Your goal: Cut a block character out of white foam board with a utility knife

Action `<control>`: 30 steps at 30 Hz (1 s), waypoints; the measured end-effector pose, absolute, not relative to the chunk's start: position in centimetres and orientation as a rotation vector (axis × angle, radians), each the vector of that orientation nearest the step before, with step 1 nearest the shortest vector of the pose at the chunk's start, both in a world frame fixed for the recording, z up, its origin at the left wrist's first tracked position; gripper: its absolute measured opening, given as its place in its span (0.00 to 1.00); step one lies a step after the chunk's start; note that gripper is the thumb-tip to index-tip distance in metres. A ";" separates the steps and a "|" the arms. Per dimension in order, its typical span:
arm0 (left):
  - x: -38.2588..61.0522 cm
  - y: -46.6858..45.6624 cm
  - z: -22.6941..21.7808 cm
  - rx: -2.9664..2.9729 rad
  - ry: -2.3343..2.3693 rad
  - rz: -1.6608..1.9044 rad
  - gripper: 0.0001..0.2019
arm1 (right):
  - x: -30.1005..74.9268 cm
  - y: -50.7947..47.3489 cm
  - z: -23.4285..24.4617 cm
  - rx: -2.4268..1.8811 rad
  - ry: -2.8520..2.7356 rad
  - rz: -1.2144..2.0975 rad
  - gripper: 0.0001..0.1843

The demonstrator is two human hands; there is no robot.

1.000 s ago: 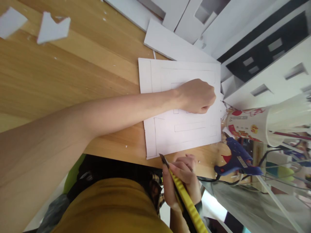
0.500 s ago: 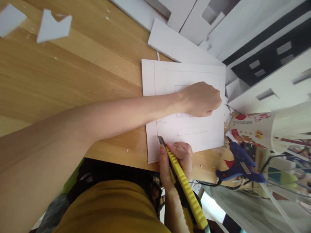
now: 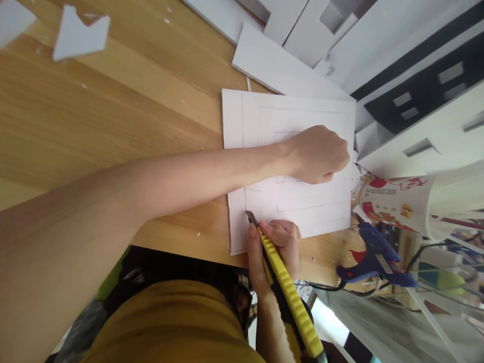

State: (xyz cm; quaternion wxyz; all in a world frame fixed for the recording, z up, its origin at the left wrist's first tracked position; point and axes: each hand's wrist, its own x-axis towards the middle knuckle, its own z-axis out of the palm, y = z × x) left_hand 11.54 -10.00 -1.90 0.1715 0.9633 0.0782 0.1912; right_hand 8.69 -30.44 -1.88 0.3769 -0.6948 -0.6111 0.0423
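Observation:
A white foam board (image 3: 298, 201) with thin pencil lines lies on the wooden table. Across it reaches my left arm, and my left hand (image 3: 318, 154) rests on the board as a closed fist. Its palm side is turned away, so anything inside it is hidden. My right hand (image 3: 278, 247) grips a yellow utility knife (image 3: 289, 287) near its front end. The knife's blade is out, and its tip touches or hovers just over a pencil line near the board's left edge.
Cut white board pieces (image 3: 81, 35) lie at the upper left. More white panels (image 3: 276, 60) and a model wall with openings (image 3: 419, 136) stand behind the board. At the right are a paper cup (image 3: 393, 201) and a blue glue gun (image 3: 378, 257) with its cable.
The view has shifted very slightly. Both hands and the knife keep nearly the same places on the board.

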 end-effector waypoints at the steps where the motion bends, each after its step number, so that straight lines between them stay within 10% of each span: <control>1: 11.6 -10.0 -2.0 2.752 0.236 0.546 0.15 | 8.6 -30.4 -1.9 -1.792 -1.555 0.092 0.09; 30: 11.9 -10.0 -2.0 2.787 0.321 0.403 0.19 | 8.1 -33.2 0.6 -1.865 -1.503 0.222 0.09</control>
